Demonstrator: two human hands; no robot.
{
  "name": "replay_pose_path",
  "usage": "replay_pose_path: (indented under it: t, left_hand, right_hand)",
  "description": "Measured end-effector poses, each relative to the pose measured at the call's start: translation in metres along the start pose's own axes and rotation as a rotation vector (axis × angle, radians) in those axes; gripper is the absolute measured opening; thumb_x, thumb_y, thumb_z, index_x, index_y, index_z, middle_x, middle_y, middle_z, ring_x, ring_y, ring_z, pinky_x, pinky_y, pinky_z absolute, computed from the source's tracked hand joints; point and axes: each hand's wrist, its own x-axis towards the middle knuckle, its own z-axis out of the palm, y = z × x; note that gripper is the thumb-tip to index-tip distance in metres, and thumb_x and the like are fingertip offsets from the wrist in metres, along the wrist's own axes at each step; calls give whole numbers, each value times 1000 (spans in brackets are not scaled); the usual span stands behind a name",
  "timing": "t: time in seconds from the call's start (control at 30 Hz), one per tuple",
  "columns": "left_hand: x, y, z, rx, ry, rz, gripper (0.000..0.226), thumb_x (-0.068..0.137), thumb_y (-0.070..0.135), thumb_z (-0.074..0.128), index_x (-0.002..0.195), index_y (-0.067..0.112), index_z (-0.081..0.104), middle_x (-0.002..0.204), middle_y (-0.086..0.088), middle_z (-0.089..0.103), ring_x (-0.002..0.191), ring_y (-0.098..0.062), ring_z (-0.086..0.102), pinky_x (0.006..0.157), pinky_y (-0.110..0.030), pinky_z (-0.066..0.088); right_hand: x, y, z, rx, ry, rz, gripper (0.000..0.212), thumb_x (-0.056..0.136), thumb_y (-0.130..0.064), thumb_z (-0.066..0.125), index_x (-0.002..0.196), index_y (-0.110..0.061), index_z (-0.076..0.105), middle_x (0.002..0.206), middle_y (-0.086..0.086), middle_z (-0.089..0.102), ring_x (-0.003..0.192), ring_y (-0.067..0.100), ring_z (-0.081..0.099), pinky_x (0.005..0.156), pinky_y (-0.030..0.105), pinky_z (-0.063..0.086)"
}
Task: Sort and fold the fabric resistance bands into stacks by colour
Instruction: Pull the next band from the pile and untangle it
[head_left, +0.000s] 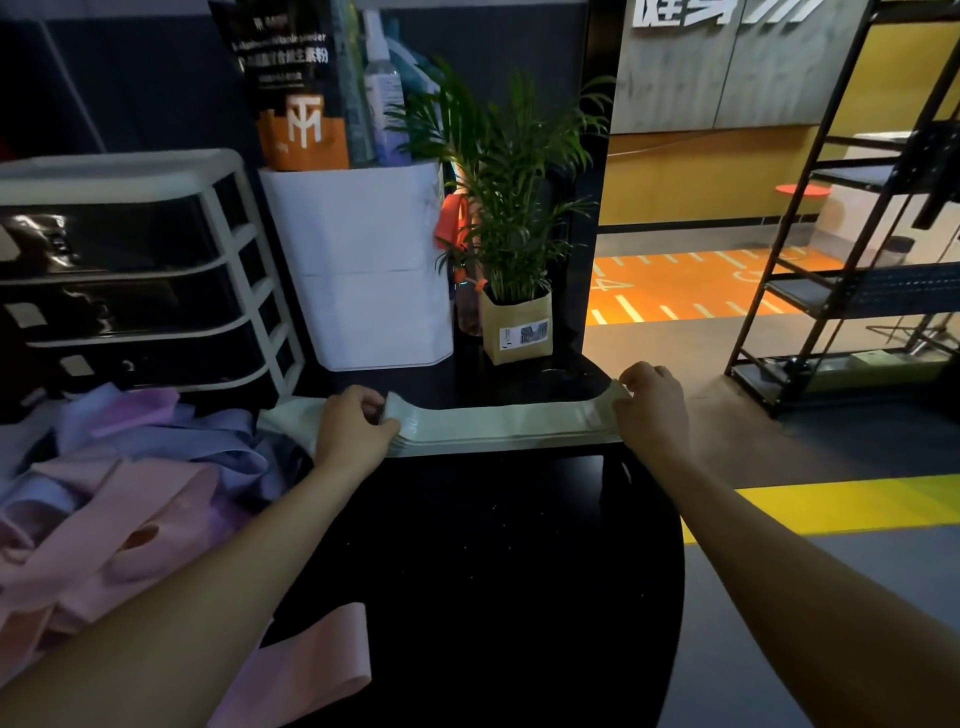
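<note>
1. Left hand (353, 426): fingers (375, 404) curled and clamped on the left end of the pale green bands.
2. Right hand (652, 410): fingers (631, 376) curled and pinching the right end of the same bands, at the far right edge of the worktop (483, 561).
3. Pale green bands (498, 423): a flat stack of several layers, stretched straight between the two sets of fingers and lying on the black worktop.
4. Loose pile of bands (130, 493): pink and lilac, unfolded, left of the left fingers, lying on the worktop.
5. Single pink band (317, 670): nearer the person than the left fingers, beside the left forearm.
6. Drawer unit (135, 275): white frame, dark drawers, beyond the left fingers.
7. White bin (369, 270): beyond the green stack, holding a packet and bottles.
8. Potted plant (511, 228): in a brown paper pot, beyond the stack between the two sets of fingers.
9. Black metal shelf rack (852, 280): standing on the floor, beyond the right fingers.
</note>
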Motion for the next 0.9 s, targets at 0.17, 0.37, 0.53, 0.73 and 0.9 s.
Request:
replay_pose_path:
  t: [0.17,0.37,0.53,0.73,0.9]
  left_hand:
    - [-1,3,-11,67,-104,217,54,72,8,78,119,5,53,125,-14,42,101,-17,50,92,-20,36]
    - [20,4,-20,347,-535,252,102,60,23,87,144,13,31,148,-4,26,133,-18,33,106,-20,24]
    - [30,-1,-15,437,-611,270,97,66,28,84,145,13,30,149,-6,30,133,-20,36,108,-22,26]
    - [29,-6,-13,397,-560,302,63,68,23,82,124,15,54,114,2,46,112,-20,50,92,-22,36]
    - [25,-5,-15,356,-537,321,67,69,20,82,128,15,50,127,-2,46,116,-18,48,91,-19,33]
  right_hand:
    - [-11,-31,3,-139,-14,-331,42,85,-16,63,125,-13,54,127,11,46,118,31,37,95,36,33]
    - [-5,-76,22,-266,-609,-470,85,74,-39,75,145,-25,30,147,3,28,135,30,25,111,45,29]
    - [9,-78,34,-354,-770,-404,88,74,-41,75,146,-27,27,149,3,29,135,30,32,111,49,30]
    - [9,-75,38,-334,-758,-394,77,75,-38,76,141,-27,38,140,4,40,128,30,40,107,49,35]
    - [7,-79,37,-334,-780,-362,75,78,-35,73,142,-28,35,141,4,37,127,29,40,105,45,39]
